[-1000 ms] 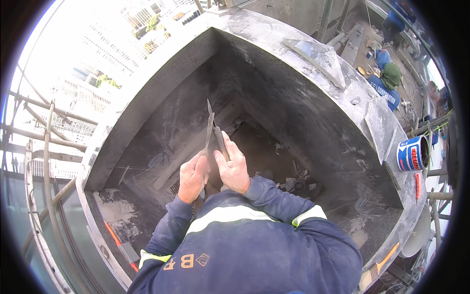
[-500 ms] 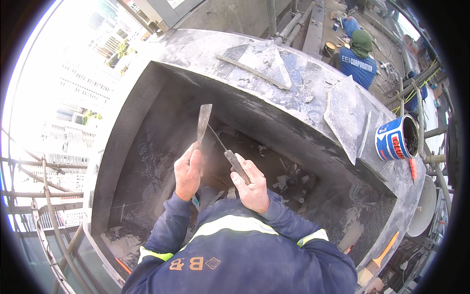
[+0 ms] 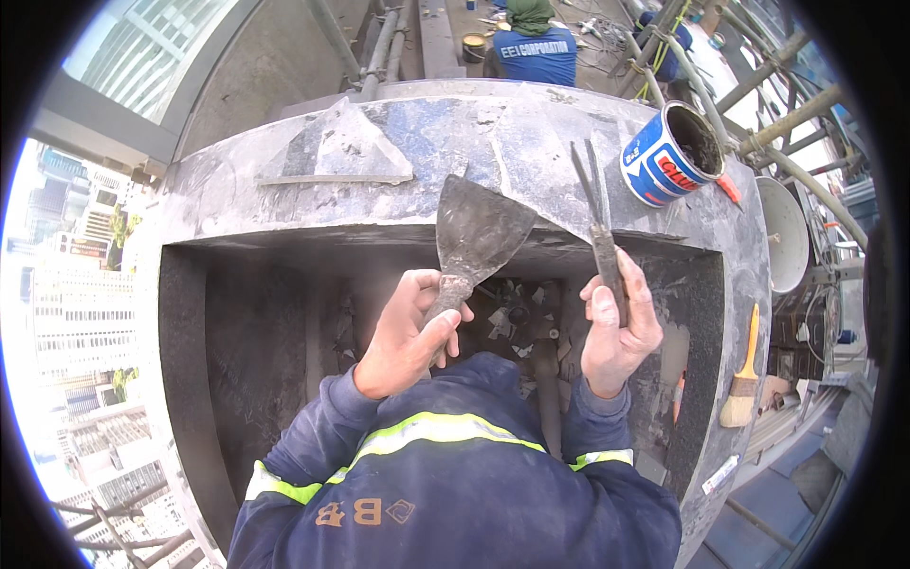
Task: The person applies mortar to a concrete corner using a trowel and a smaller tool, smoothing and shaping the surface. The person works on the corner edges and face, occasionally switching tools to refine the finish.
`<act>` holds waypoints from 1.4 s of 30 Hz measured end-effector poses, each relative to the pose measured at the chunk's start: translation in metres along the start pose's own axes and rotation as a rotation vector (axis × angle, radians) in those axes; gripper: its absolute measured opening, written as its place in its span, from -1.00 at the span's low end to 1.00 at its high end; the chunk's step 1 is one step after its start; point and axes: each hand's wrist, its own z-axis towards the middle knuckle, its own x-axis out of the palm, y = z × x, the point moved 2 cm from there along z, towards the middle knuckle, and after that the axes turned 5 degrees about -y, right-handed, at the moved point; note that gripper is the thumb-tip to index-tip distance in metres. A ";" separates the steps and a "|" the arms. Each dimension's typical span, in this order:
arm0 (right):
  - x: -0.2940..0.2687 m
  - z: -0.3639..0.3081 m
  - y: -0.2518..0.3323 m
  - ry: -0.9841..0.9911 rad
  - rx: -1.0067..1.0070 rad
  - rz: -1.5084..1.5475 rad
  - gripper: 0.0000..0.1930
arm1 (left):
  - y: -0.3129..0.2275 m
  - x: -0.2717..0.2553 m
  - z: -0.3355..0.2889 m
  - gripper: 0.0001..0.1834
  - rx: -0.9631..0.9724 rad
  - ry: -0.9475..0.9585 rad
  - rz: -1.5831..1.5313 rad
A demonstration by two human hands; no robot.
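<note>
My left hand (image 3: 403, 337) grips the handle of a wide, dirty putty knife (image 3: 479, 232), blade up and facing me. My right hand (image 3: 616, 327) holds a second scraper (image 3: 597, 213), seen edge-on, its thin blade pointing up. Both tools hover over a dark concrete box-shaped recess (image 3: 284, 332) with debris on its floor. My dark blue sleeves with reflective stripes fill the lower middle.
A blue and white paint can (image 3: 668, 152) stands on the grey ledge (image 3: 427, 133) at the right, a flat stone shard (image 3: 336, 156) at the left. A brush (image 3: 741, 384) lies on the right rim. Another person in blue (image 3: 531, 43) crouches beyond. Scaffold pipes and city buildings surround.
The view has tilted so the ledge and can sit higher in front. Both hands lifted the tools and spread apart; the left blade now faces me flat.
</note>
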 end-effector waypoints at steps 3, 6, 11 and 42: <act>-0.021 0.005 0.024 -0.141 -0.004 -0.246 -0.66 | -0.003 0.005 0.032 -0.60 -0.080 0.186 -0.045; -0.015 0.002 0.044 -0.105 -0.108 -0.509 -0.72 | 0.007 0.004 0.056 -0.64 -0.164 0.287 -0.185; 0.018 -0.002 0.083 -0.068 -0.178 -0.853 -0.75 | -0.006 -0.030 0.070 -0.67 -0.079 0.368 -0.309; 0.103 0.021 0.083 -0.389 -0.556 -1.246 -0.57 | -0.027 -0.168 0.071 -0.67 0.038 0.355 -0.267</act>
